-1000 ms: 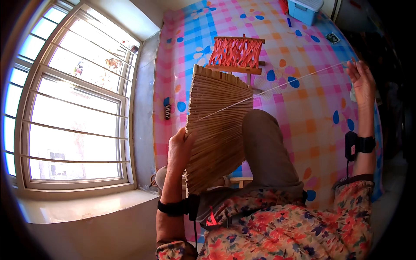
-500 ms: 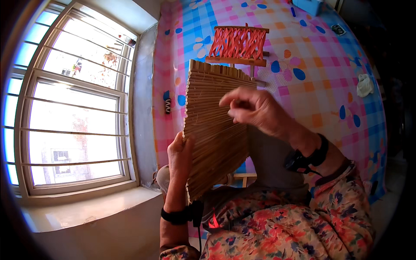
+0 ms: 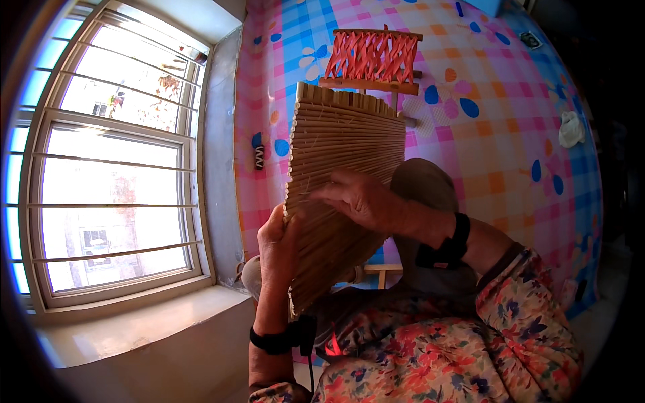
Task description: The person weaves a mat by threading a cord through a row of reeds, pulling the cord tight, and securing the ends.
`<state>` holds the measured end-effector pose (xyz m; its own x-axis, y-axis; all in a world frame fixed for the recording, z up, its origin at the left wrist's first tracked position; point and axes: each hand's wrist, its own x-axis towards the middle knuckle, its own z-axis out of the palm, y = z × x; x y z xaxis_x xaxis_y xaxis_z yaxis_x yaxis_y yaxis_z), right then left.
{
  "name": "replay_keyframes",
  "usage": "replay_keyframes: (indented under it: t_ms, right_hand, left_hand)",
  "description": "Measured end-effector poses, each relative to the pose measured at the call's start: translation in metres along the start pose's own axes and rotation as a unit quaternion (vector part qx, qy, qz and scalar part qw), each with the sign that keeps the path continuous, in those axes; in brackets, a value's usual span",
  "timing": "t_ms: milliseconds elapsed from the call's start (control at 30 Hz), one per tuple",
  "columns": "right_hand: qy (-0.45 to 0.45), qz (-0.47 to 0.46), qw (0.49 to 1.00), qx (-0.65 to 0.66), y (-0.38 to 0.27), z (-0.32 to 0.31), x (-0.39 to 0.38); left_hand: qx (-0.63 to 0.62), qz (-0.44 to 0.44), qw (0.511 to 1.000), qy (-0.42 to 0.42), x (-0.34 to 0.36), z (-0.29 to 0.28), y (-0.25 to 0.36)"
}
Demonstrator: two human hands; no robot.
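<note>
A mat of thin straw-coloured sticks [image 3: 342,141], bound side by side, stands tilted over my lap. My left hand [image 3: 277,240] grips its left edge, with the thumb on the face toward me. My right hand [image 3: 359,200] is over the middle of the mat, fingers drawn together and pointing at the left edge just above my left hand. Whatever those fingertips hold, if anything, is too small to make out. Fine pale strands show on the sticks near them.
Beyond the mat stands a wooden frame [image 3: 376,59] laced with red ribbon. A checked, flowered floor cover [image 3: 497,168] spreads around, with a crumpled white cloth [image 3: 571,129] at right and a small black item [image 3: 259,156] at left. The barred window [image 3: 114,174] is on the left.
My right hand has come down and left, from raised above the mat's right side to close by its left edge. My left hand keeps its grip.
</note>
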<state>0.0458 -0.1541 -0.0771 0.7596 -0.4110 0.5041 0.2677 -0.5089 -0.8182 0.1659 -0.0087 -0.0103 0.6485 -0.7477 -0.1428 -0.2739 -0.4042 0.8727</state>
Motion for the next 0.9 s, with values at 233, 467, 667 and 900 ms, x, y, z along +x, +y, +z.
replay_keyframes:
  t_ms: [233,467,667,900]
  right_hand:
    - [-0.028,0.026,0.996,0.083,0.003,-0.006,0.002]
    - [-0.026,0.001,0.998,0.051,0.011,-0.008,0.005]
    - [-0.065,0.017,0.997,0.027,0.007,-0.013,0.008]
    - [-0.071,-0.002,0.997,0.033,0.008,-0.013,0.010]
  left_hand:
    - [-0.039,-0.005,0.999,-0.011,0.002,0.000,-0.002]
    - [-0.038,-0.013,0.999,-0.016,0.003,-0.001,0.004]
    - [-0.053,-0.004,0.998,-0.014,0.003,-0.002,-0.001]
    - [-0.023,0.003,1.000,-0.010,0.002,-0.003,0.000]
